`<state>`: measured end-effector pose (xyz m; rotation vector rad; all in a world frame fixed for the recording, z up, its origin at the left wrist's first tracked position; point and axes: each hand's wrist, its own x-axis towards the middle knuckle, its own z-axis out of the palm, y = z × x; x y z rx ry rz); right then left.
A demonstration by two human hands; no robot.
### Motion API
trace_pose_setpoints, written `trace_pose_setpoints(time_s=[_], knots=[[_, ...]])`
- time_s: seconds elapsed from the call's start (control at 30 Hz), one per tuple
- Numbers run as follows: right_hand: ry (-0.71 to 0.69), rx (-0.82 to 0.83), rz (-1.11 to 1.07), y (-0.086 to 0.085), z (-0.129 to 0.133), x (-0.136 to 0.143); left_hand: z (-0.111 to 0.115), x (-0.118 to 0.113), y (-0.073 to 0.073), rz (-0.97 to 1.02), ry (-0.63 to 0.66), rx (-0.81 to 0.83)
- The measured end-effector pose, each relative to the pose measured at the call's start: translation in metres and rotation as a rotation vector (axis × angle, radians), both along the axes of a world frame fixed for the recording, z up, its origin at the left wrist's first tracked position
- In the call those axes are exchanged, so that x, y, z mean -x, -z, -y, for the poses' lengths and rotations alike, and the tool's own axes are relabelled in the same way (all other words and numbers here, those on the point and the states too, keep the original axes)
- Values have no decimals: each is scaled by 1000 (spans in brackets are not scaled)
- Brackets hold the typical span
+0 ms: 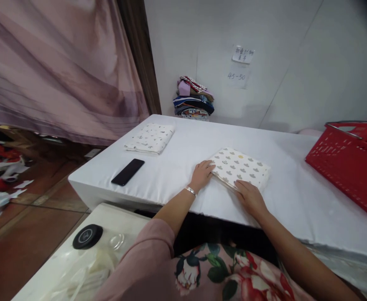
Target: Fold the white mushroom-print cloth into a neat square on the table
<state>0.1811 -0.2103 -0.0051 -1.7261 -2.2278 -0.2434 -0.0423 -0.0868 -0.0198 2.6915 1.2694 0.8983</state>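
Note:
A folded white cloth (241,166) with grey cloud-like shapes and a small yellow figure lies on the white-covered table in front of me. My left hand (202,173) is at its left corner, fingers stretched out along the edge and touching it. On the near edge rests my right hand (249,196), its fingertips laid on top of the fabric. Both hands look open; the thumbs are mostly hidden. Further left lies a second folded white cloth (152,138) with small dark prints. Nearer to me is a black phone (128,172).
A red plastic basket (349,167) stands at the table's right side. Against the wall rises a stack of folded fabrics (193,98). By my left arm, a lower white surface (117,213) bears a round black object (87,236) and clear plastic. A pink curtain (64,71) hangs at left.

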Motion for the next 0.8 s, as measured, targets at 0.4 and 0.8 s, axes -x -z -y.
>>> trace_pose_setpoints(time_s=[0.4,0.8], knots=[[123,300,93,-38,-11,11,-8,-4,-10,-13,63,120],[159,311,139,-41,-30,24,7,-3,-15,52,-28,102]])
